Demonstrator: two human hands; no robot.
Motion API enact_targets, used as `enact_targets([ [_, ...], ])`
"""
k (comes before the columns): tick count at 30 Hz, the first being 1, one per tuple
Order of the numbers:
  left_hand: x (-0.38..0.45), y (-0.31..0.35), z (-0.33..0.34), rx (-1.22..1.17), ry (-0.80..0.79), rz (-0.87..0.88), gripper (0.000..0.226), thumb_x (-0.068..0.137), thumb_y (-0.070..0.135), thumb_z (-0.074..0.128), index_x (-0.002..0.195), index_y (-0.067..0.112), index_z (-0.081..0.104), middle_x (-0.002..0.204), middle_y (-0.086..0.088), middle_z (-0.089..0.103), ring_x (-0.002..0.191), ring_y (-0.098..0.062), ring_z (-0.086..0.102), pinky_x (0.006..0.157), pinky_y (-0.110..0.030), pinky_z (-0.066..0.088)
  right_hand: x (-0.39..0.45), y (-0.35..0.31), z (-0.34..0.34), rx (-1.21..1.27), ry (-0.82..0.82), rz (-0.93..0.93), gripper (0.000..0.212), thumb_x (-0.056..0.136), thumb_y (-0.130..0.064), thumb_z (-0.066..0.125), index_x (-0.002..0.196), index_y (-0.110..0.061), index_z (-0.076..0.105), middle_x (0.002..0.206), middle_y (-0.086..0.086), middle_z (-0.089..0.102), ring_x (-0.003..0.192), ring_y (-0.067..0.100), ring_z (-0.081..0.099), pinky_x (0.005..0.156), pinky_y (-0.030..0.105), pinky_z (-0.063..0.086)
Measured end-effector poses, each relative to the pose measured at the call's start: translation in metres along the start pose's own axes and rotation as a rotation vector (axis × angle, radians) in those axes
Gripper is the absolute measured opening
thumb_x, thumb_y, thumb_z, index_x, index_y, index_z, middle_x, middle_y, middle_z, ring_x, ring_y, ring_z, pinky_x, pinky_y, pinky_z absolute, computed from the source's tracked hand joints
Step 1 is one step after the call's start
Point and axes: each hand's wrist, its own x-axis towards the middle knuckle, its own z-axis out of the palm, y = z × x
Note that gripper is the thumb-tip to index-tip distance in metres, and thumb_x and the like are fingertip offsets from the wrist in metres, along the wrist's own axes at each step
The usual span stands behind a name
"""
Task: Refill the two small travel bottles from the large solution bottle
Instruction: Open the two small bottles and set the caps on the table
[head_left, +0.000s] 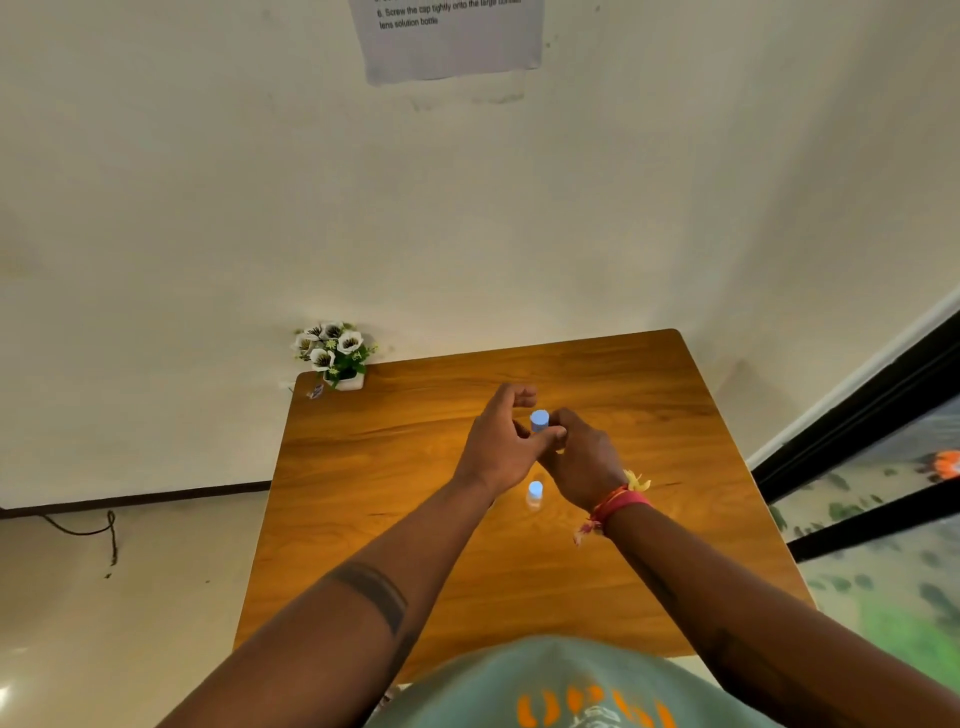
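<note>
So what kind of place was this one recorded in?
Probably a plain indoor room set up for recording: a small wooden table pushed into a bare wall corner, a printed instruction sheet taped above it, and a small pot of artificial-looking flowers.

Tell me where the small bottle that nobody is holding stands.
In the head view, the free small bottle stands upright on the wooden table, just on the person's side of the two hands, between the wrists.
</note>
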Motion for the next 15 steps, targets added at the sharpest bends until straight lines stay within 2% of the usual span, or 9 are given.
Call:
enact_targets([
  [2, -0.0014, 0.0003, 0.0005, -0.037, -0.031, 0.006, 0.059, 0.089, 0.03, 0.077, 0.141, 0.032, 0.051, 0.129, 0.016, 0.061, 0.096, -0.007, 0.065, 0.076, -0.018, 0.057, 0.0025, -0.0003, -0.0012, -0.009, 0.035, 0.012, 0.027, 0.092, -0.022, 0.07, 0.117, -0.018, 0.06, 0.106, 0.004, 0.073, 0.094, 0.024, 0.07, 0.066, 0.028, 0.052],
  [4, -0.0036, 0.0004, 0.0001, -0.038, -0.027, 0.02, 0.05, 0.094, 0.021, 0.072, 0.14, 0.031, 0.056, 0.129, 0.013, 0.064, 0.097, -0.005, 0.064, 0.074, -0.013, 0.055, 0.0046, 0.0005, -0.0014, -0.015, 0.034, 0.02, 0.029, 0.092, -0.023, 0.07, 0.118, -0.018, 0.06, 0.11, 0.004, 0.072, 0.098, 0.025, 0.069, 0.071, 0.031, 0.053],
  [6, -0.0049, 0.0006, -0.0004, -0.031, 0.003, 0.021, 0.041, 0.096, 0.018, 0.069, 0.134, 0.032, 0.063, 0.125, 0.013, 0.066, 0.093, -0.002, 0.064, 0.072, -0.011, 0.053, 0.0051, 0.0001, -0.0015, -0.022, 0.024, 0.011, 0.03, 0.092, -0.027, 0.071, 0.118, -0.017, 0.059, 0.112, 0.004, 0.072, 0.1, 0.024, 0.069, 0.071, 0.029, 0.051],
  [9, -0.0037, 0.0016, 0.0008, -0.01, 0.05, 0.027, 0.032, 0.093, 0.023, 0.073, 0.124, 0.03, 0.066, 0.116, 0.014, 0.066, 0.086, -0.005, 0.064, 0.07, -0.016, 0.053, 0.0043, -0.0005, -0.0009, -0.032, 0.032, 0.019, 0.029, 0.092, -0.028, 0.071, 0.117, -0.018, 0.059, 0.108, 0.003, 0.072, 0.094, 0.023, 0.069, 0.068, 0.03, 0.053],
  [13, -0.0006, 0.001, 0.0065, 0.039, 0.129, 0.006, 0.026, 0.087, 0.032, 0.077, 0.101, 0.025, 0.057, 0.096, 0.009, 0.06, 0.079, -0.013, 0.06, 0.062, -0.025, 0.052, 0.0056, -0.0043, 0.0028, -0.053, 0.021, 0.018, 0.024, 0.092, -0.02, 0.069, 0.113, -0.019, 0.059, 0.102, 0.002, 0.072, 0.087, 0.02, 0.068, 0.063, 0.028, 0.054],
  [15, 0.0021, 0.0003, 0.0075, 0.052, 0.147, 0.005, 0.025, 0.088, 0.032, 0.076, 0.102, 0.026, 0.057, 0.098, 0.007, 0.059, 0.083, -0.014, 0.058, 0.062, -0.023, 0.05, 0.0053, -0.0072, 0.0064, -0.044, 0.014, 0.014, 0.022, 0.091, -0.017, 0.068, 0.111, -0.018, 0.058, 0.097, 0.002, 0.071, 0.079, 0.019, 0.065, 0.058, 0.027, 0.05],
])
